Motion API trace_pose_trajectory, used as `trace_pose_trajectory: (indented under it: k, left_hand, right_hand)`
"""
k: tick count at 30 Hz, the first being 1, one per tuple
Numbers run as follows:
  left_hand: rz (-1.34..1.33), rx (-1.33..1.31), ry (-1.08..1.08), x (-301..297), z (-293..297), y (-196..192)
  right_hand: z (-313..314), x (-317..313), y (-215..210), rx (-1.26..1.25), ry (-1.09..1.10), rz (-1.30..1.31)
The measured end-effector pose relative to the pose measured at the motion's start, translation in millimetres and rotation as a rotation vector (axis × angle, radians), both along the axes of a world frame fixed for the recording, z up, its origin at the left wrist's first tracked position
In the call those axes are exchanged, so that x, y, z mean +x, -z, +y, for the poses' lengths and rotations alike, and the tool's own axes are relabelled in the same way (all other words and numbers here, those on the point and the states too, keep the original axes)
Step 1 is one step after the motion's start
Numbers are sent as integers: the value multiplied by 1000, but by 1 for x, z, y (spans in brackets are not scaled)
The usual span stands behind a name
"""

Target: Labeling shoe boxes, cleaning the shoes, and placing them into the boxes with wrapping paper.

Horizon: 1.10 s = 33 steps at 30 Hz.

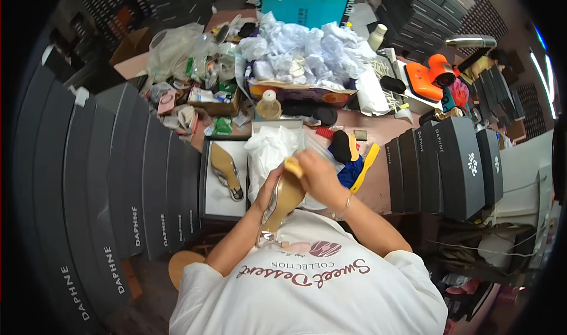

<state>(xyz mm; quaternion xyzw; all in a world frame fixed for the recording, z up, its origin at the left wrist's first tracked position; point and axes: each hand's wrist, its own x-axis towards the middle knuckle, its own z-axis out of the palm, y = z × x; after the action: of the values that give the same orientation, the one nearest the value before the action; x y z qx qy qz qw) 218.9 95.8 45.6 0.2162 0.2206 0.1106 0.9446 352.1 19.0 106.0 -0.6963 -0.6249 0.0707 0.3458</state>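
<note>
Fingers of the left hand (268, 188) curl round the edge of the shoe (284, 201) between both palms, those of the right hand (321, 177) pinch a yellow pad (293, 167) at its toe, and I judge it light, stiff, slick-soled, best held by its sides.
</note>
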Motion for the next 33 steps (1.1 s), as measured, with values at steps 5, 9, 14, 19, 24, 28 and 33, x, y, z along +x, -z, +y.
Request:
trace_pose_trajectory:
  k: [5,9,14,19,24,28,33]
  left_hand:
    - [-62,-93,79,0,7,30]
    - [24,-21,76,12,4,2]
    - [-175,-78,253,13,-10,8]
    - [-70,107,200,44,-7,-22]
    - [21,-29,-245,82,-9,-16]
    - [167,679,-528,83,-21,4]
    - [792,840,-836,-59,14,77]
  right_hand:
    - [-9,15,3,5,43,-12]
    - [-37,-1,4,3,-62,64]
    - [-47,50,29,-37,147,-38]
    - [-67,152,70,-206,542,-30]
    - [-74,96,83,-428,-90,1114]
    - [-73,46,64,-523,-448,1816]
    - [-61,74,50,-657,-204,1529]
